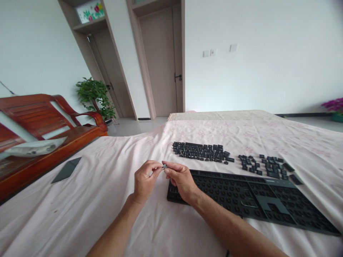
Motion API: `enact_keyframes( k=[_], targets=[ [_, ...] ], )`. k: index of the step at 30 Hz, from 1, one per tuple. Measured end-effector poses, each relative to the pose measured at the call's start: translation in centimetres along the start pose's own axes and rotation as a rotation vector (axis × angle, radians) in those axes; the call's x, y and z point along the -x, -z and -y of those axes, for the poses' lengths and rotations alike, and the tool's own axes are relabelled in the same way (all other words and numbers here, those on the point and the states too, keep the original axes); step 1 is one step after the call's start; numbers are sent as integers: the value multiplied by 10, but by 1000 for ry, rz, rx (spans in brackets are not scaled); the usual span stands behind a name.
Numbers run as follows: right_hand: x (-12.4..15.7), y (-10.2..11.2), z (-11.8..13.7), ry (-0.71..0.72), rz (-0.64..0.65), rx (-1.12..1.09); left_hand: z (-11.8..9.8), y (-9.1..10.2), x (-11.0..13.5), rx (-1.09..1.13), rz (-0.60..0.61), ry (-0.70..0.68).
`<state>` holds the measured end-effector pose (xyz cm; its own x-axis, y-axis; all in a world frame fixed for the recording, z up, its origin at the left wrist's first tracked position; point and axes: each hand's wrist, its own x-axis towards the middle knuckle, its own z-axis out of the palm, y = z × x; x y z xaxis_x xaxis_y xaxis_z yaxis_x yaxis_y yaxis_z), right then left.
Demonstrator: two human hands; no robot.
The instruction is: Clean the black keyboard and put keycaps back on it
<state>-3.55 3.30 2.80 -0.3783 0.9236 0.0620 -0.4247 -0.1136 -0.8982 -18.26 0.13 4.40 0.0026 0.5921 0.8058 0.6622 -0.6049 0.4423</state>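
My left hand (144, 179) and my right hand (182, 179) meet at the fingertips, both pinching a small grey-blue piece (164, 166) that is too small to identify. Below and to the right lies a black keyboard (235, 194) with its keycaps off, its sockets showing in rows. My right hand and wrist are over its left end and hide part of it. Behind the keyboard, loose black keycaps (203, 150) lie in rows. A second group of keycaps (273, 167) is spread farther right.
A pink-white patterned cloth (107, 200) with folds covers the surface. A flat dark rectangular object (66, 170) lies at its left side. Beyond stand a wooden bench (34, 117) with a plastic bag (34, 148) on it, and a potted plant (93, 94) near the doors.
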Motion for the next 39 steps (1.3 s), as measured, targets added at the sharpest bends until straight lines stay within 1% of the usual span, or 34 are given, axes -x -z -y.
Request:
enact_keyframes(
  k=[8,10,12,13,15,17,19,21,22,24,26,29,32,39],
  targets=[
    [2,0,0,-2,-5,14,-1,0,0,2,-13,13],
    [2,-1,1,-2,-9,23,-2,-1,1,15,-10,34],
    [2,-1,1,0,-13,43,-4,-2,1,30,-7,88],
    [1,-1,1,6,-19,61,-4,-3,2,43,-4,138],
    [-2,0,1,59,-40,129,-5,-6,2,106,2,291],
    [-5,4,0,192,-77,253,-4,-9,2,238,20,478],
    [-7,9,0,372,-106,427,-3,-13,2,399,45,641],
    [-8,15,2,518,-89,634,-3,-17,1,530,51,766],
    [-7,18,4,565,-66,737,-3,-18,1,581,49,821],
    [-6,22,8,619,-21,923,-4,-20,0,663,44,923],
    [-5,24,12,647,-6,1067,-5,-20,0,713,52,999],
    [-4,23,16,655,7,1218,-4,-19,0,725,64,1052],
    [-5,22,17,630,18,1295,-1,-19,2,724,80,1072],
    [-5,21,16,609,10,1275,3,-19,5,784,89,1081]
  ],
)
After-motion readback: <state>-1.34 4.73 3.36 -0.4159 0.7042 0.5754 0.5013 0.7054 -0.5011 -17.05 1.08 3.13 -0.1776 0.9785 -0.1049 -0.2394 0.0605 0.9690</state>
